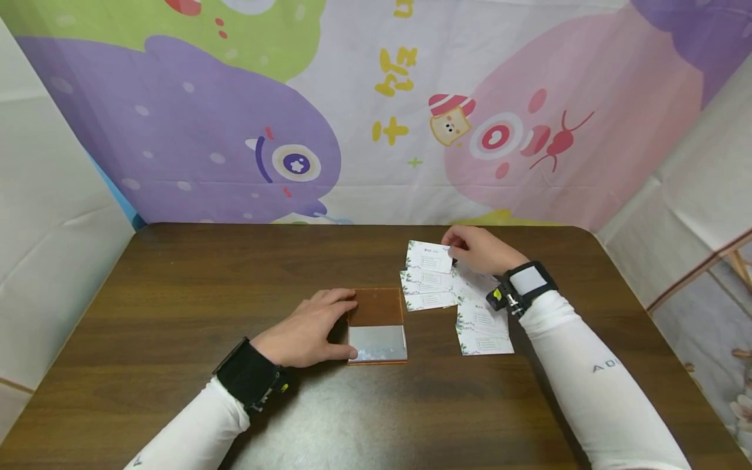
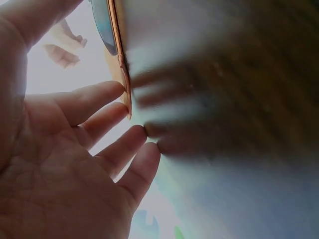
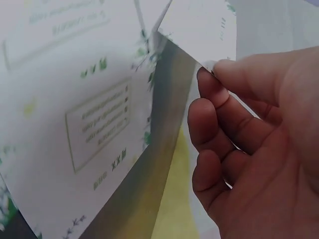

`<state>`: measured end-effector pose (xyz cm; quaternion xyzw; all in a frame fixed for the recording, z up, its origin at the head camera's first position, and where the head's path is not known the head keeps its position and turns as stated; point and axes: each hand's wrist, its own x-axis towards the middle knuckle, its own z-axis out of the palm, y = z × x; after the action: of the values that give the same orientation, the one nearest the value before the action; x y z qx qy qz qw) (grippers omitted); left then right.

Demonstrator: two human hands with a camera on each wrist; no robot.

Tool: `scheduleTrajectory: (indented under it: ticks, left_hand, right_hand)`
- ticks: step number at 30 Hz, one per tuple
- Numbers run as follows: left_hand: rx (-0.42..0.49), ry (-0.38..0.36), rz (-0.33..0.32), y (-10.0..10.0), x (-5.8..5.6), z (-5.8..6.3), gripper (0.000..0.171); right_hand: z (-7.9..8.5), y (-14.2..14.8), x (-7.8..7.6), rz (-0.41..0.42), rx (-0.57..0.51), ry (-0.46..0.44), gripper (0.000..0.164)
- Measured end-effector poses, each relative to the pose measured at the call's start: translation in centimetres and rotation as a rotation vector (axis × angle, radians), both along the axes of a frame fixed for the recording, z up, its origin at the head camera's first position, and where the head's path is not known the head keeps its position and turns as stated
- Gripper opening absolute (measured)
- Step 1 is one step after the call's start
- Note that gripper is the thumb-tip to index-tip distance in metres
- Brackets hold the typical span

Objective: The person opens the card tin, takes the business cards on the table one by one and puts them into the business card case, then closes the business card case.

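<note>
Right hand (image 1: 484, 250), right of the frame's centre, pinches a corner of the topmost card (image 1: 427, 256) between thumb and forefinger, as the right wrist view shows; its other fingers are bent and not around anything. Whether that card is lifted clear or lies on its neighbours, I cannot tell. Left hand (image 1: 304, 331), just left of centre, is loosely spread, fingers fairly straight, with fingertips and thumb at the left edge of a flat brown case (image 1: 376, 307) in the lower middle of the frame.

The case lies flat on the dark wooden table (image 1: 200, 287), its lower part covered by a silver panel (image 1: 377, 343). White leaf-bordered cards overlap just beyond its upper right corner: a left column (image 1: 427, 282) of three, including the pinched one, and a right column (image 1: 483, 318) partly hidden by the right hand and wristband (image 1: 529, 279).

Handling of the cards looks under way, not finished: both columns are laid out face up, one card is between the fingers, and none is visible on the case.
</note>
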<state>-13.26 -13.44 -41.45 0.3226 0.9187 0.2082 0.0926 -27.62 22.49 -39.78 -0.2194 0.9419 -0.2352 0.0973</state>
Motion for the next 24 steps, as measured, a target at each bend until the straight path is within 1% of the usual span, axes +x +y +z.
scheduleTrajectory:
  ticks: [8,18,24]
  left_hand:
    - [-0.016,0.008,-0.008,-0.2,0.2,0.2,0.082]
    - [-0.015,0.019,-0.010,-0.3,0.2,0.0,0.084]
    - [-0.026,0.022,-0.007,-0.2,0.2,-0.1,0.090]
  right_hand:
    - [0.8,0.0,1.3,-0.011,-0.075,0.036,0.015]
    - [2.0,-0.8,3.2,0.050,-0.131,0.064,0.014]
    - [2.3,-1.3,4.1,0.075,-0.156,0.077,0.015]
